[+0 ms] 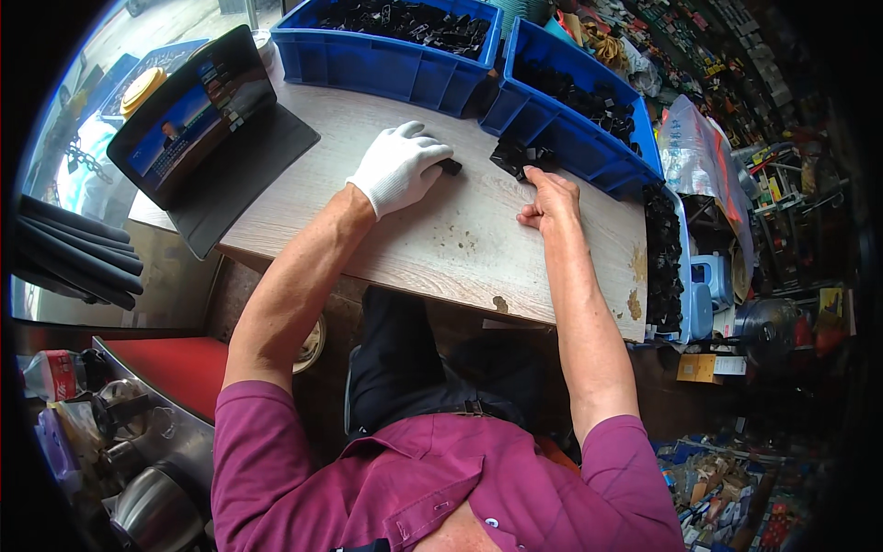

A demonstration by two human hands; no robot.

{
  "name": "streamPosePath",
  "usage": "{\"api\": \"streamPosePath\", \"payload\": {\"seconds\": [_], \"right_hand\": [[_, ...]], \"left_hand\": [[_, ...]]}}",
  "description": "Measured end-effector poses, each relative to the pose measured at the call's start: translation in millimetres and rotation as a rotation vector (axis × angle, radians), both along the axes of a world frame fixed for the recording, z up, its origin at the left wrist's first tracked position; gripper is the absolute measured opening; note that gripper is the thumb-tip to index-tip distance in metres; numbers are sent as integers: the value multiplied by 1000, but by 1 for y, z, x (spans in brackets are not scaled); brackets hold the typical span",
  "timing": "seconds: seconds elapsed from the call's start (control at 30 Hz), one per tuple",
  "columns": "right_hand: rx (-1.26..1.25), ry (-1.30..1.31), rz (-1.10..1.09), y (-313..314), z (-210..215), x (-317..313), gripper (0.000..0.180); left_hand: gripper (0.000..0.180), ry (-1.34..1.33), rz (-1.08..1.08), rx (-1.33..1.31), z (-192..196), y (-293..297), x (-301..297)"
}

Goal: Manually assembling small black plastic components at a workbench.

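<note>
- Across the middle of the view, a pale wood-grain table (368, 253) carries the work, its top marked by brown worn patches near the front edge and the right corner.
- Along its far edge, two blue bins stand close together: the left bin (368, 66) and the right bin (566, 138), set at an angle, both heaped with small black parts.
- At the left end of the table, a tablet (184, 129) leans in a dark folding cover (244, 175), its screen lit.
- Just beyond the table's right edge, a pale blue tub (685, 267) holds more black parts, with a blue jug (713, 276) next to it.
- Near the table's middle, the left hand (397, 167), in a white knitted glove, is palm down with its fingers bent and closed on a small piece.
- To its right, the bare right hand (552, 198) reaches forward, thumb and extended forefinger apart, that fingertip touching a pile; whether it has hold of any one part, I cannot tell.
- Against the front of the right bin, that loose pile of black parts (515, 158) lies on the table.
- Under the gloved fingertips, one black piece (450, 166) sticks out on the right, mostly hidden, well short of the pile.
</note>
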State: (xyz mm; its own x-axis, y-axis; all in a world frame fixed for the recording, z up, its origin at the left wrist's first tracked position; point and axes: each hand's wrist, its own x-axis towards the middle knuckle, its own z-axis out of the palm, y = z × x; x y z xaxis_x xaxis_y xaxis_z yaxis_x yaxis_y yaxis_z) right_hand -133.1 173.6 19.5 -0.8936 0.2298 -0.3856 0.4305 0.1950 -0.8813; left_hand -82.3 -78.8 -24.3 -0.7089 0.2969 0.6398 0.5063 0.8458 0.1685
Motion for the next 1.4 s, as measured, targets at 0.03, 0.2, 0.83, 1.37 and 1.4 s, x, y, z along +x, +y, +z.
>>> {"api": "streamPosePath", "payload": {"seconds": [0.03,0.2,0.83,1.37,1.4], "right_hand": [[-10,11,-4,-1,0,0,34],[-38,61,18,5,-5,3,27],[-49,188,233,19,-8,39,25],[193,137,339,7,-2,44,33],[193,113,384,5,2,49,34]], "left_hand": [[28,-2,-5,-2,-1,0,0],[27,-52,-13,3,1,2,1],[27,-47,12,57,4,4,4],[20,-15,22,-108,11,13,10],[20,-15,19,-107,12,14,11]]}}
